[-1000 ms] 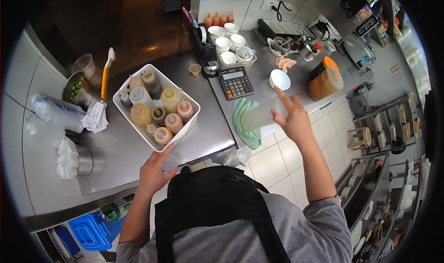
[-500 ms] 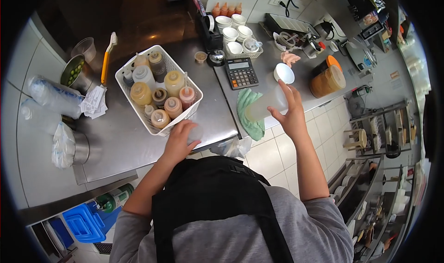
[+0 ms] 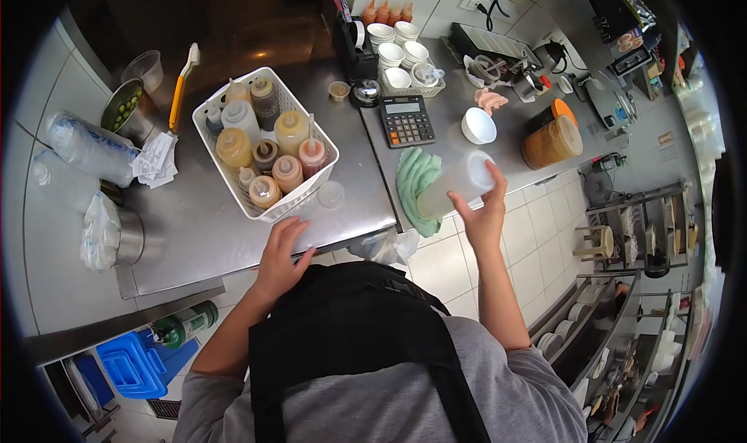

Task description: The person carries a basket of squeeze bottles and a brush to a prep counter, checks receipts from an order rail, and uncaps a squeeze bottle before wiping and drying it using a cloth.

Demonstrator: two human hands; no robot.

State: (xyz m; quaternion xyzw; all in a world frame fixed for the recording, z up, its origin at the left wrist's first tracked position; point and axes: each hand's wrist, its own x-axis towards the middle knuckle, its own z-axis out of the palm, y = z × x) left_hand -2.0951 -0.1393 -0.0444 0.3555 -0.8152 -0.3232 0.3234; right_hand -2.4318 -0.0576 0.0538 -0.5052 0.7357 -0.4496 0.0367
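My right hand [image 3: 484, 202] grips a translucent whitish plastic bottle [image 3: 451, 184] between thumb and fingers. The bottle leans over, its round end up at the right and its other end by a green cloth [image 3: 418, 180] at the counter edge. Over the near edge of the steel counter, my left hand [image 3: 282, 258] has its fingers apart and holds nothing. Just beyond it lies a small clear round lid [image 3: 331, 195]. A white plastic basket [image 3: 300, 199] full of sauce bottles [image 3: 291, 135] stands behind the left hand.
A calculator [image 3: 407, 121], a white bowl [image 3: 478, 125] and a brown-filled tub [image 3: 552, 142] stand along the back and right. Stacked white cups [image 3: 391, 54] are behind. To the left are a yellow-handled brush [image 3: 179, 100], paper slips [image 3: 157, 159] and a metal pot [image 3: 148, 117].
My left hand has drawn back toward me, leaving the clear lid on the counter. The bottle has turned in my right hand, showing more of its round end.
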